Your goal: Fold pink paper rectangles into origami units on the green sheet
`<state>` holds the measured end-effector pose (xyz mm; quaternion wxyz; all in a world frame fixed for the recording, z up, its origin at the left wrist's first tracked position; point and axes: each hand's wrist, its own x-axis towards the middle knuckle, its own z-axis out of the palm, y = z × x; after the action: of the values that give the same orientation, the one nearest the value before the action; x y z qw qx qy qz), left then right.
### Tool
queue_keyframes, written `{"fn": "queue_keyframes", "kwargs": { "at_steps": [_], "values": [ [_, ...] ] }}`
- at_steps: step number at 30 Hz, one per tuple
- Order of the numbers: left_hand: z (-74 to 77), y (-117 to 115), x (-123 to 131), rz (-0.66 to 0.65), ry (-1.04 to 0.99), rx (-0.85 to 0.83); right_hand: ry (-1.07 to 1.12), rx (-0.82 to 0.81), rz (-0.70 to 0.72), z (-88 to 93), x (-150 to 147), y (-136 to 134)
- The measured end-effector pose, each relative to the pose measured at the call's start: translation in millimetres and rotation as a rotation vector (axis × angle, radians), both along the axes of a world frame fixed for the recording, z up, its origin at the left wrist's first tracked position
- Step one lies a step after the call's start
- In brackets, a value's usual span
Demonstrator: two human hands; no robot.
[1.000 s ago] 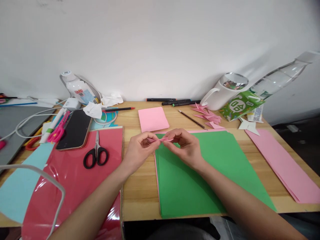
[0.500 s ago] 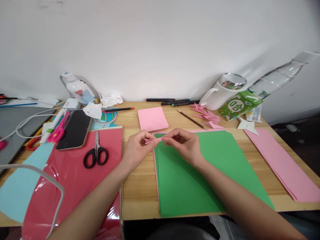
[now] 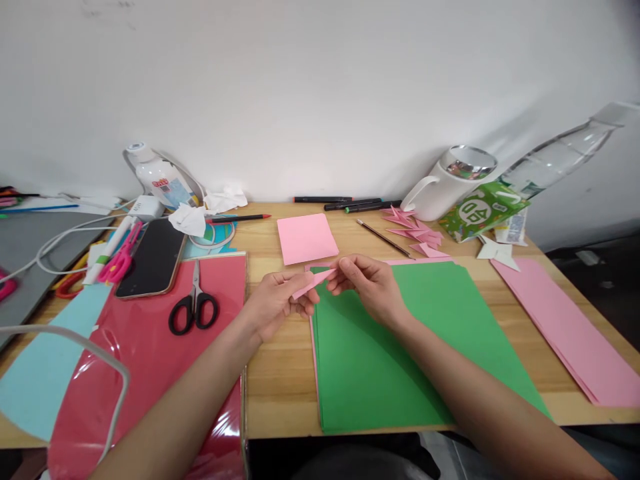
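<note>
A small folded piece of pink paper [image 3: 314,283], narrow and pointed, is held up between my two hands. My left hand [image 3: 280,300] grips its wider end, thumb on top and fingers beneath. At the tip on the right, my right hand [image 3: 367,283] pinches the paper between thumb and fingers. Both hands are over the back left edge of a stack of green paper [image 3: 420,353]. Just behind them lies a pad of square pink sheets [image 3: 307,238]. Several folded pink paper pieces [image 3: 413,230] are heaped to the back right.
Black-handled scissors [image 3: 194,307] and a phone [image 3: 151,259] lie on the left, by a red sheet in clear plastic [image 3: 145,373]. A white mug [image 3: 450,183], a green packet [image 3: 483,210] and a clear bottle [image 3: 560,157] stand back right. Long pink strips [image 3: 570,333] lie at right.
The folded pink paper has been turned so its flat face shows. My left hand has rolled over with its fingers spread more beneath, and the right fingertips have shifted slightly up and right.
</note>
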<state>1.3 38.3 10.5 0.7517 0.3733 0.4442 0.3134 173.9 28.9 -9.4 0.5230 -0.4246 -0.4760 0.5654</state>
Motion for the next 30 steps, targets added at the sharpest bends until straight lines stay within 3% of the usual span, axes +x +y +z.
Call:
{"fn": "queue_keyframes", "kwargs": {
  "at_steps": [9,14,21,26,30],
  "values": [
    [-4.4,-2.3,1.0,-0.006,0.093,0.108,-0.022,-0.073,0.011,-3.0,0.6,-0.2],
    [-6.9,-3.0,1.6,-0.052,0.128,0.147,-0.066,-0.017,0.005,-3.3,0.3,-0.6],
    [-5.8,-6.1,6.9,-0.067,0.19,0.313,-0.052,-0.074,0.117,-4.6,-4.4,-1.8],
    [-3.4,-7.3,9.5,0.034,0.159,0.405,0.012,-0.128,0.019,-2.5,-0.6,1.6],
    [-3.3,-7.2,9.0,0.085,0.21,0.465,0.018,-0.161,0.023,-1.3,0.5,2.0]
  ]
}}
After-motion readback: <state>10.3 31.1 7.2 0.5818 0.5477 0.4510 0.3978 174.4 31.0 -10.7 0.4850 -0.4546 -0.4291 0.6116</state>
